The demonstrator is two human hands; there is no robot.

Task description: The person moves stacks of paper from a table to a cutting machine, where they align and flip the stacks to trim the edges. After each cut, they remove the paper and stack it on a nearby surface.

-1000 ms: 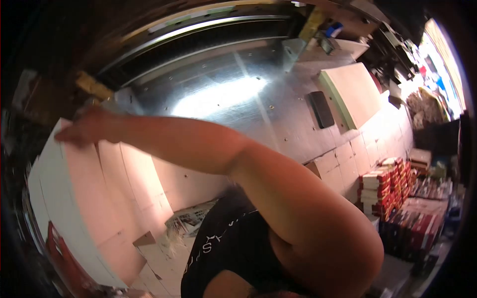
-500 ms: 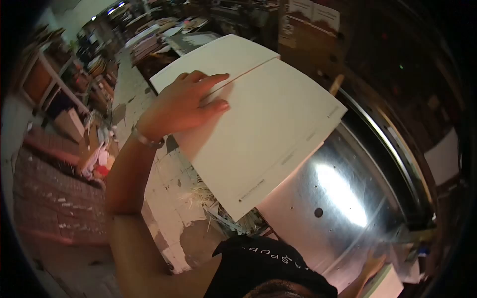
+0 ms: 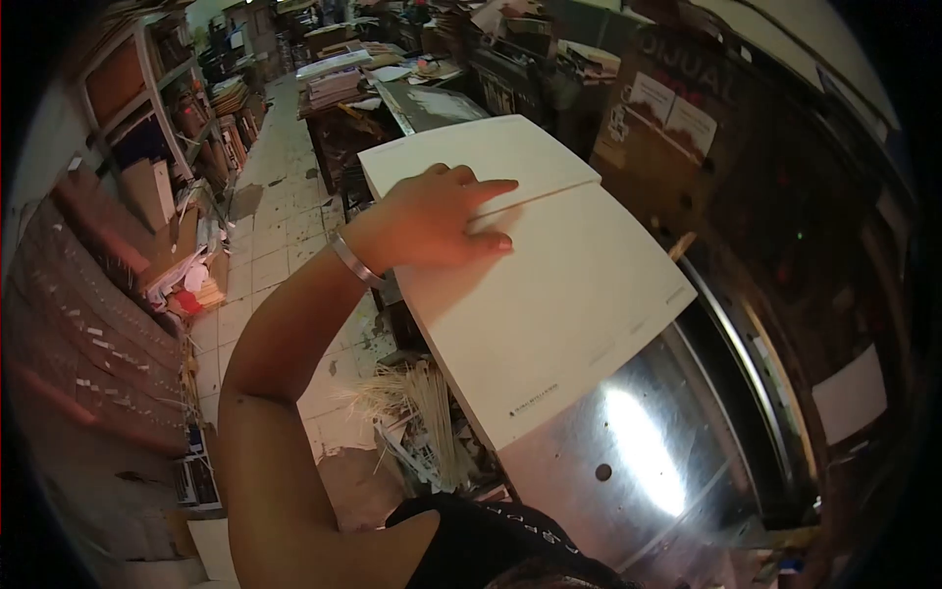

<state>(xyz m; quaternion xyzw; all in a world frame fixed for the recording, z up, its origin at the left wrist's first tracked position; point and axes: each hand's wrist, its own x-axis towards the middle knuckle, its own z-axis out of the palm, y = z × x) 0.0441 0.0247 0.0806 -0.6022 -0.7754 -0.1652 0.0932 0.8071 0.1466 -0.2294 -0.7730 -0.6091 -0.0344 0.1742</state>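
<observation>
My left hand (image 3: 427, 218) rests on large white paper sheets (image 3: 569, 294), close to the left edge. Its index finger and thumb are stretched apart, with the other fingers partly curled, and nothing is gripped. Small dark print runs along the near edge of the sheets. A crosswise line beside the index finger divides them from a farther white section (image 3: 466, 147). Beneath the near end lies a shiny metal table (image 3: 559, 481) with a round dark hole (image 3: 603, 472). My right hand is out of sight.
A large dark machine (image 3: 746, 196) with a metal bar (image 3: 731, 334) borders the right side. Paper strips (image 3: 432, 422) spill out below the table's left side. Shelving (image 3: 128, 98) and a tiled aisle (image 3: 270, 236) lie to the left, with paper stacks (image 3: 334, 74) farther back.
The view has shifted, so the sheets and my left hand appear farther right and lower. My left hand keeps its pose on the paper. My right hand has left the view.
</observation>
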